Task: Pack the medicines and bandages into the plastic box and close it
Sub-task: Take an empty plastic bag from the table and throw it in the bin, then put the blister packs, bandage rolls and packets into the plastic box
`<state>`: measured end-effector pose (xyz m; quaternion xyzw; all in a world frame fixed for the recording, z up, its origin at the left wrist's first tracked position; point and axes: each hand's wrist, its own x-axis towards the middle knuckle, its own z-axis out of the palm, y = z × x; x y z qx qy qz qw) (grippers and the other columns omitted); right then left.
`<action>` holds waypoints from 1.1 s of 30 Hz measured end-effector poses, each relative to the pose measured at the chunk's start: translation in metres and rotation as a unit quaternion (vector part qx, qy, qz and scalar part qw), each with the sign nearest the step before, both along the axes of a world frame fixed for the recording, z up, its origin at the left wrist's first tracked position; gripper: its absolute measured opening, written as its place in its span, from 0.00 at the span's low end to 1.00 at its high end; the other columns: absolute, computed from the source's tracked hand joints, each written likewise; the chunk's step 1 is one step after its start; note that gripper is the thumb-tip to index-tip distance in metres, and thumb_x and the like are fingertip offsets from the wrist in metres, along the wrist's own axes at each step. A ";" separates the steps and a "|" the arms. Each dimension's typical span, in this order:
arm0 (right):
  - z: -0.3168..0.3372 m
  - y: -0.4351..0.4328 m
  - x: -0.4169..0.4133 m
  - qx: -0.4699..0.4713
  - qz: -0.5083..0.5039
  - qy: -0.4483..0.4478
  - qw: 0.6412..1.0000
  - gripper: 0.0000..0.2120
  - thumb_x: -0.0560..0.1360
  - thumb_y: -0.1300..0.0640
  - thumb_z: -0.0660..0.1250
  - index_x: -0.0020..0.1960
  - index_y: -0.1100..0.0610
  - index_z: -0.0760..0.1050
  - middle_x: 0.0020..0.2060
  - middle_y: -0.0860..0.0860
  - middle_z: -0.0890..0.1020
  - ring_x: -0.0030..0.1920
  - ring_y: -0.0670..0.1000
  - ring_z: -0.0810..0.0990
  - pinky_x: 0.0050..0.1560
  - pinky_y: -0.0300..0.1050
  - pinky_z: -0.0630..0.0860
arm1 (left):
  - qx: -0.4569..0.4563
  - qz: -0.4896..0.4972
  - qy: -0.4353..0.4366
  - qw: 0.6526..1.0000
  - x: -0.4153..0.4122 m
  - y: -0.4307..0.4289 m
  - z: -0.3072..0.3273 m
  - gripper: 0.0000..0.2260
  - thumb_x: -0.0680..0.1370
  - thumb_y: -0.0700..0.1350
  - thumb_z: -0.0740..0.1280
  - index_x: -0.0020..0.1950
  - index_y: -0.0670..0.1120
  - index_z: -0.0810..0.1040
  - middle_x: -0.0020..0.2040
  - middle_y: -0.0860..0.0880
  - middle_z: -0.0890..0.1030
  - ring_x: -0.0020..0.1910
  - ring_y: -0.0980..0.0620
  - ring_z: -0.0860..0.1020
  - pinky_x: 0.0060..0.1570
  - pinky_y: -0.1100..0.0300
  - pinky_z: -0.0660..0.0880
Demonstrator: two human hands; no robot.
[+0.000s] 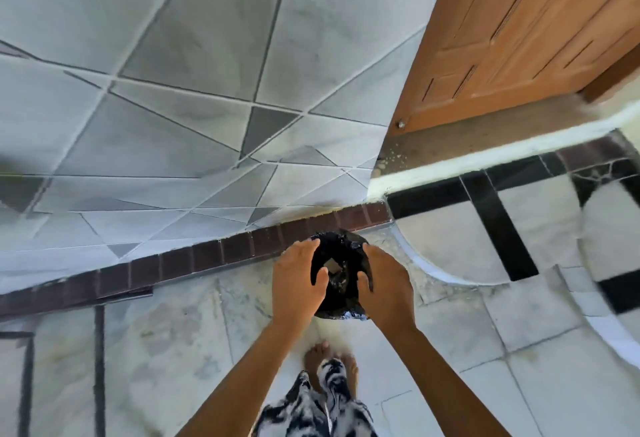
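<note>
Standing barefoot on a pale marble floor [519, 384], looking straight down. Both hands raised in front at waist height, gripping a crumpled shiny black plastic bag [341, 273] from either side. Left hand [299, 284] curled around the bag's left edge, fingers over the top, thumb pressed in at the front. Right hand [388, 286] closed on the right edge in the same way, thumb hooked into the bag's mouth. Mouth pulled slightly apart, showing a small pale square shape [331, 266] inside; too blurred to tell what it is, and no label or writing legible anywhere. Beyond the hands, a dark red brick-tile strip [194, 256], grey geometric wall tiles [156, 124] and a brown wooden door [519, 27]. Black-and-white patterned garment [311, 409] below.
</note>
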<state>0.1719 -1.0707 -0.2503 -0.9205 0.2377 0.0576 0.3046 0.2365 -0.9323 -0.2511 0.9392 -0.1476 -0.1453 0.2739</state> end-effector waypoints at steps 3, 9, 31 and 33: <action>0.059 0.008 -0.018 -0.005 0.024 -0.046 0.999 0.25 0.74 0.57 0.62 0.70 0.57 0.66 0.65 0.55 0.75 0.66 0.57 0.73 0.67 0.53 0.71 | 0.030 0.011 -0.076 0.997 -0.026 0.015 0.061 0.24 0.72 0.51 0.59 0.67 0.43 0.73 0.65 0.44 0.78 0.66 0.42 0.75 0.66 0.45 0.69; 0.126 0.038 -0.068 -0.071 0.106 -0.116 0.985 0.27 0.73 0.56 0.66 0.71 0.58 0.65 0.68 0.58 0.73 0.68 0.59 0.71 0.67 0.56 0.69 | 0.046 0.105 -0.117 0.987 -0.103 0.064 0.140 0.31 0.73 0.52 0.60 0.75 0.47 0.60 0.76 0.45 0.62 0.75 0.45 0.60 0.73 0.49 0.54; 0.261 0.386 -0.226 0.037 0.475 -0.326 0.817 0.29 0.68 0.58 0.73 0.67 0.59 0.69 0.64 0.59 0.76 0.64 0.61 0.75 0.63 0.58 0.72 | 0.096 0.567 -0.215 0.790 -0.393 0.370 0.277 0.32 0.77 0.55 0.61 0.77 0.52 0.51 0.78 0.54 0.54 0.78 0.53 0.51 0.77 0.53 0.48; 0.264 0.431 -0.241 0.034 0.483 -0.328 0.811 0.29 0.68 0.57 0.72 0.67 0.58 0.69 0.65 0.59 0.76 0.65 0.60 0.75 0.63 0.57 0.72 | 0.091 0.575 -0.219 0.783 -0.413 0.411 0.279 0.31 0.77 0.55 0.61 0.77 0.52 0.51 0.78 0.54 0.54 0.78 0.53 0.51 0.77 0.54 0.47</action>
